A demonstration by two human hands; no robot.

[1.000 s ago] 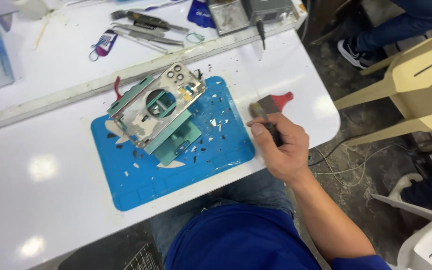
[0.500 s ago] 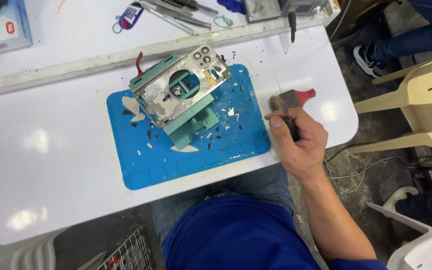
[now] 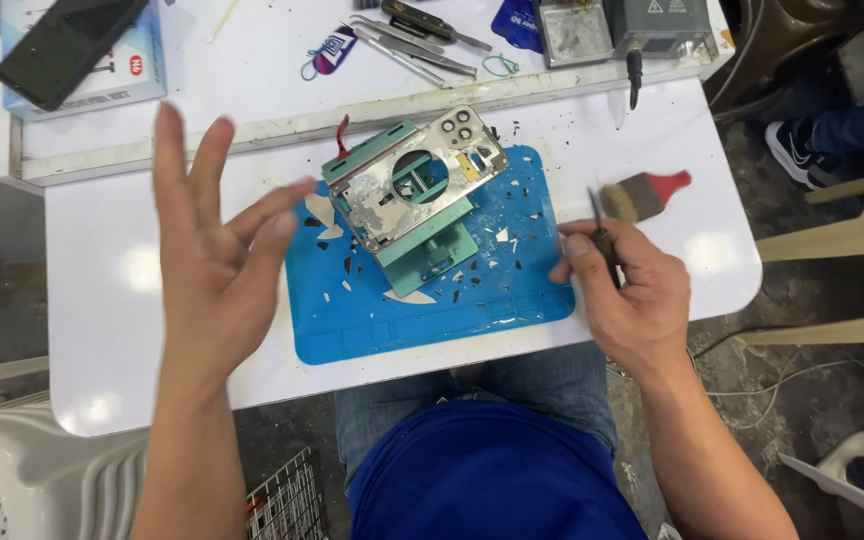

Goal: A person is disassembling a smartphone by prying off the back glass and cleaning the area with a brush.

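right hand (image 3: 632, 300): nearest the camera at the counter's front right edge, fingers curled tight around a thin dark tool (image 3: 600, 232). The tool's tip sticks up and away from the person, long axis roughly front-to-back with a slight lean left.
left hand (image 3: 214, 250): up in the air over the left side of the counter, palm open, fingers spread wide, holding nothing. Its fingertips are near the mat's left edge but not touching anything.
blue mat (image 3: 422, 315): lies flat on the white counter (image 3: 102, 300) between the two hands, littered with small dark and white shards.
phone frame (image 3: 414, 180): sits on a teal clamp jig (image 3: 430, 248) toward the mat's far half. Long axis runs diagonally, camera-hole corner pointing far-right, other end near-left.
brush (image 3: 644, 194): red handle, lies on the counter just beyond the right hand, handle pointing right, bristles left.
far end: tweezers (image 3: 407, 50) and a grey box (image 3: 657, 22) across a raised strip.
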